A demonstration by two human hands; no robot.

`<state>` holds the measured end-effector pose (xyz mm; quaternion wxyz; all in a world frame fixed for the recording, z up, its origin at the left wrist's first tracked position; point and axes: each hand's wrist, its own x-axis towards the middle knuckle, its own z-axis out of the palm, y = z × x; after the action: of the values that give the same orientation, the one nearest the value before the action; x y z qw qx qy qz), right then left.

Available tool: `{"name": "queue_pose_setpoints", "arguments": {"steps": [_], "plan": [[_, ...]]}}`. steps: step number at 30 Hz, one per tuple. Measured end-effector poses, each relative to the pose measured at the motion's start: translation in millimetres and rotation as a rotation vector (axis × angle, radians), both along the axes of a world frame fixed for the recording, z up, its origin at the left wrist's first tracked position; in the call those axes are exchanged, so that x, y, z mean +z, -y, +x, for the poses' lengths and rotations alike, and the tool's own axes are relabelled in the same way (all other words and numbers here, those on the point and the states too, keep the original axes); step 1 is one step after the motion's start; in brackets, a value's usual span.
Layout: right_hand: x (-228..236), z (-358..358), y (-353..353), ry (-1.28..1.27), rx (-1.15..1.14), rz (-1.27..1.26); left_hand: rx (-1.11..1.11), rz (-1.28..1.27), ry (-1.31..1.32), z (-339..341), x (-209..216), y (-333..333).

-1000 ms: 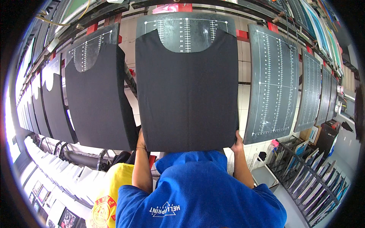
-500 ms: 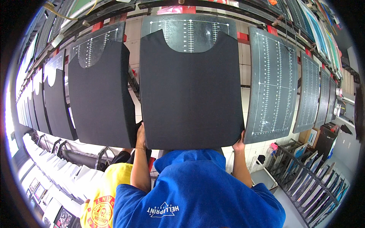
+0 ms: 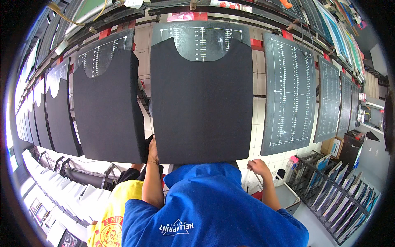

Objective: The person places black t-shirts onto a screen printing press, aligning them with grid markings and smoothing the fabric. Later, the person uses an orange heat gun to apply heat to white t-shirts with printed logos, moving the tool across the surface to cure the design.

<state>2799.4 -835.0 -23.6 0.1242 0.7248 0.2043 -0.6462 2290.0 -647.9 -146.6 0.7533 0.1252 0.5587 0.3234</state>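
In the head view, the black shirt point(image 3: 201, 111) lies flat over the middle board point(image 3: 185, 43), its scooped neckline leaving the board's white scale marks bare at the top. What has just changed is on the right: half a second ago the right hand point(image 3: 258, 166) was at the shirt's lower right corner, and now it is off the cloth, a little below and outside that corner. The shirt's right edge, which bulged outward then, now runs fairly straight, so that side seems to have been let go and, I judge, looks settled. The right fingers look partly curled; I can't tell whether they are fully closed or hold anything. The left hand point(image 3: 152, 150) stays by the lower left edge, between this shirt and the neighbouring black shirt point(image 3: 107, 111); its fingers are hidden, so I can't tell whether they grip. To the right is a bare board point(image 3: 290, 92).
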Motion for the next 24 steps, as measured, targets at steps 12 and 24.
{"name": "queue_pose_setpoints", "arguments": {"steps": [12,24], "plan": [[29.6,-126.8,-300.4,0.227,1.105,1.485,0.103,-0.024,0.041,-4.6,2.6,8.9],[2.4,-216.9,-238.2,-0.673,1.392,1.651,0.317,-0.134,-0.344,-36.1,-81.4,132.0]]}}
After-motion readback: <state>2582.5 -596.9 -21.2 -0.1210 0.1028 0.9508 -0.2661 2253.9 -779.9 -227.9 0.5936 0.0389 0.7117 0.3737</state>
